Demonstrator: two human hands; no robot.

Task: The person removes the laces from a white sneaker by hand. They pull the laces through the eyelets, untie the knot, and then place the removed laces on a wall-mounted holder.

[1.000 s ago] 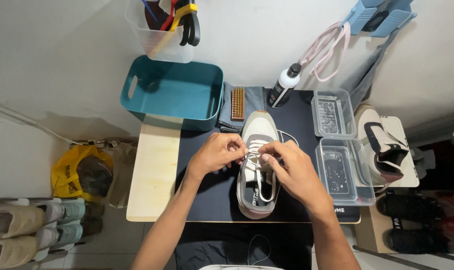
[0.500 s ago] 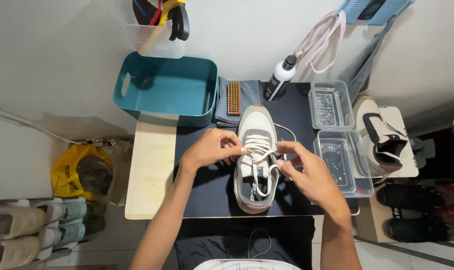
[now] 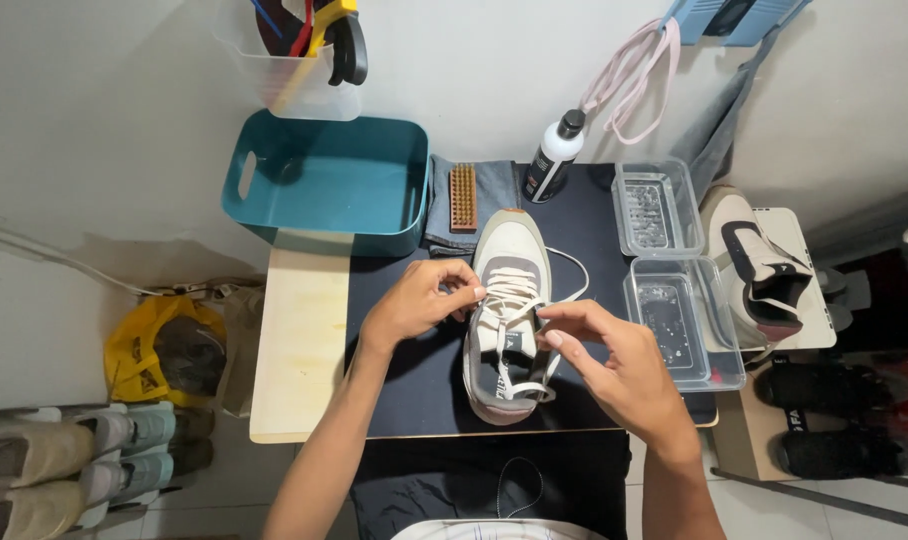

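Shoe lacing worked with both hands at the centre of the dark mat on the worktop point(image 3: 299, 340).
The grey-and-white sneaker point(image 3: 509, 315) is lying toe toward 12 o'clock. The left hand point(image 3: 419, 300), at its 9 o'clock, is pinched on the lace point(image 3: 514, 290) at the upper eyelets; the right hand point(image 3: 614, 360), at 4 o'clock, is pinched on a lace strand near the tongue. For a clean result, the shoe is best steadied and the lace drawn evenly, untwisted. A brush point(image 3: 463, 197) lies at 12 o'clock, a clear tray point(image 3: 682, 320) at 3 o'clock.
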